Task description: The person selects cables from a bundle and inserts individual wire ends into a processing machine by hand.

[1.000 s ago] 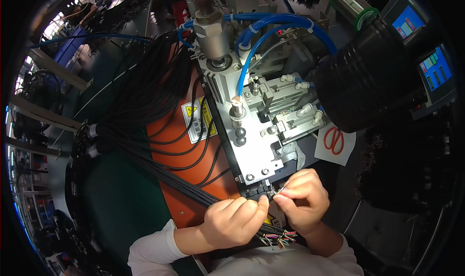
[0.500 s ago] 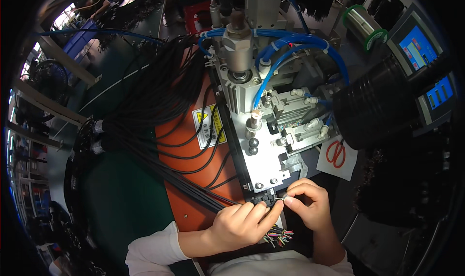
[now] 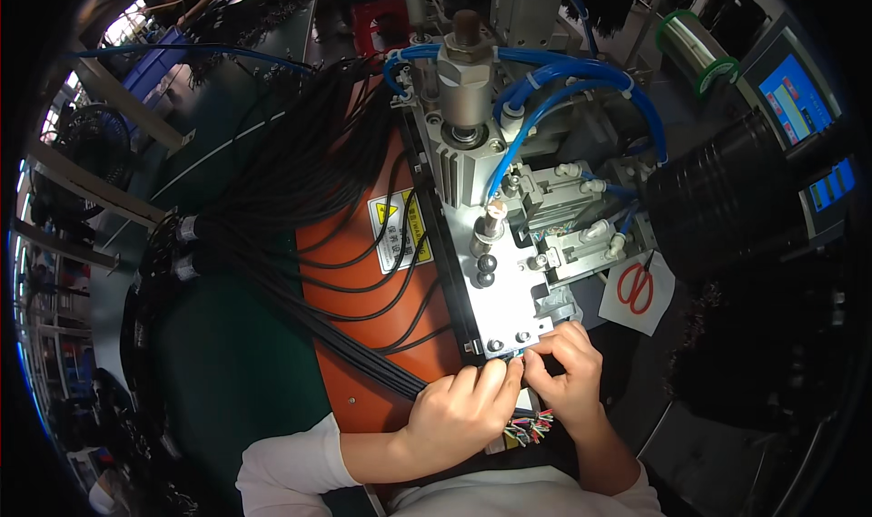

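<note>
My left hand [image 3: 461, 415] is closed, its fingers bent at the lower end of a bright metal plate [image 3: 504, 304] on a bench machine. My right hand [image 3: 572, 372] pinches from the other side, thumb and forefinger almost touching the left fingertips. A small bluish bit shows between them; what each hand grips is too small and covered to name. Black cables [image 3: 363, 361] run in from the left and pass beneath my left hand. Stripped cable ends with coloured wires [image 3: 530, 428] stick out between my wrists.
The machine carries a metal cylinder [image 3: 465, 86] and blue air hoses [image 3: 581, 72]. Red-handled scissors [image 3: 636, 288] lie on white paper at the right. Beyond them are a black ribbed tube [image 3: 704, 204], a solder wire spool [image 3: 698, 52] and a screen [image 3: 795, 99]. An orange plate [image 3: 363, 290] lies under the cables.
Both hands have moved slightly up and in to the plate's lower end, now covering the black block seen there before. Thin wire ends at my right fingertips are now hidden. The view has shifted slightly.
</note>
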`<state>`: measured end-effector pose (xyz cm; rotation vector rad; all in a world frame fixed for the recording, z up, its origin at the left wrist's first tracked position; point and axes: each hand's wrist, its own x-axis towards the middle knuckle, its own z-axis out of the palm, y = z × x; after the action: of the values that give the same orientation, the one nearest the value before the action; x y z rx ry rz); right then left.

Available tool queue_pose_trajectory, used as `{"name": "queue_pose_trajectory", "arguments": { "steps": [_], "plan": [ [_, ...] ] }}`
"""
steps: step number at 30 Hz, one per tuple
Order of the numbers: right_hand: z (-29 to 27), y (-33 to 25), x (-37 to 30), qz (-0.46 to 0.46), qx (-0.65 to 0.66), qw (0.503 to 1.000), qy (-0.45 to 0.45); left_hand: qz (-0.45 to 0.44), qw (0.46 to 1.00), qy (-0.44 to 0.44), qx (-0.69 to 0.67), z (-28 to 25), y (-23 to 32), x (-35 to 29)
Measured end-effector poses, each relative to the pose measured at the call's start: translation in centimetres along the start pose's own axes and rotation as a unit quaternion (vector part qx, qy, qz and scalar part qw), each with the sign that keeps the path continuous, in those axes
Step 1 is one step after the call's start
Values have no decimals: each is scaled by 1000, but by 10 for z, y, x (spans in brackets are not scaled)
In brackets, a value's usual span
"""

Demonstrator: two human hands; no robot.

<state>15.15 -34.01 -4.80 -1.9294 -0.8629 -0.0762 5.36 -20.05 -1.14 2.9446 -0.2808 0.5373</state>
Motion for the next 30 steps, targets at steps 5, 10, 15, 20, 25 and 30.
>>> {"name": "queue_pose_trajectory", "arguments": {
  "steps": [5, 10, 15, 20, 25, 30],
  "plan": [
    [8, 16, -11, 192, 185, 964, -11, 7, 999, 36, -23, 6, -4, 2],
    [9, 22, -16, 355, 378, 854, -32, 6, 998, 53, -45, 8, -7, 6],
    [5, -1, -3, 99, 108, 989, 18, 2, 996, 58, -65, 7, -12, 6],
    [8, 17, -17, 305, 335, 891, -29, -25, 999, -11, -24, -6, -4, -4],
    [-17, 18, -4, 10, 208, 975, -77, -7, 998, -33, 52, -9, -4, -6],
    [-27, 12, 0, -100, 328, 923, -176, 18, 998, -17, -58, -10, -13, -5]
  ]
}}
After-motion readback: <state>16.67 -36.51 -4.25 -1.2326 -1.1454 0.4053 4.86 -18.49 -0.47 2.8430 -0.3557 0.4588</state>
